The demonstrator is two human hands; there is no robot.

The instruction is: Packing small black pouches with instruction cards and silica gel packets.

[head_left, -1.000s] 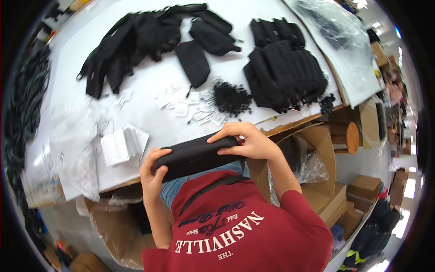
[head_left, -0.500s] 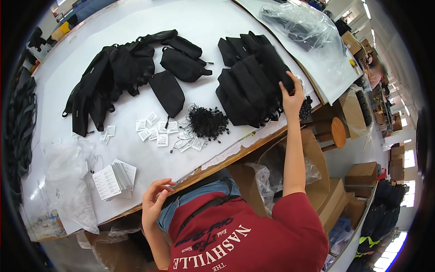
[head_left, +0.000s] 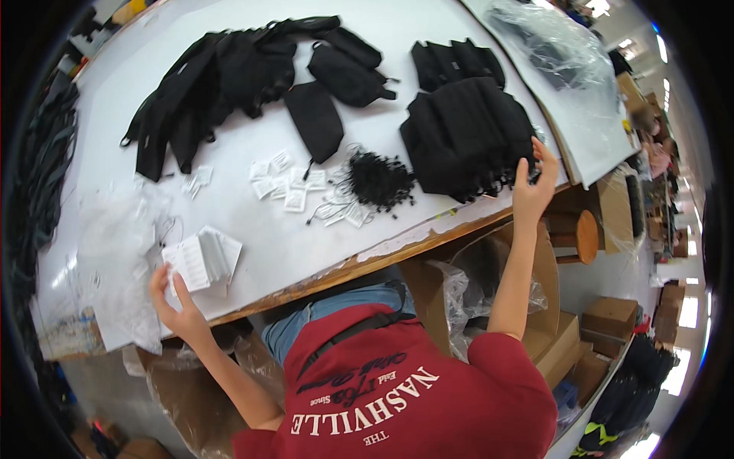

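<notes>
At the lower left, my left hand (head_left: 180, 307) is open beside a stack of white printed cards (head_left: 191, 265). Its thumb and forefinger reach the stack's lower left side; whether they touch it I cannot tell. My right hand (head_left: 535, 188), fingers apart, rests at the right front corner of a pile of black fabric pouches (head_left: 470, 138). Behind that pile sits a smaller row of black pouches (head_left: 459, 64). Between my hands lie a tangle of black strings (head_left: 378, 179) and loose white tags (head_left: 293, 200).
More black bags (head_left: 218, 80) are heaped at the table's far left, with single pouches nearby. Clear plastic bags (head_left: 115, 264) lie left of the cards. Below the table's wooden front edge (head_left: 336, 274) stands an open cardboard box (head_left: 539, 275), near a wooden stool (head_left: 586, 237).
My left hand has moved left from the table edge to the card stack, its fingers spreading. The right-hand pouch has come in line with the front pile. The view has shifted.
</notes>
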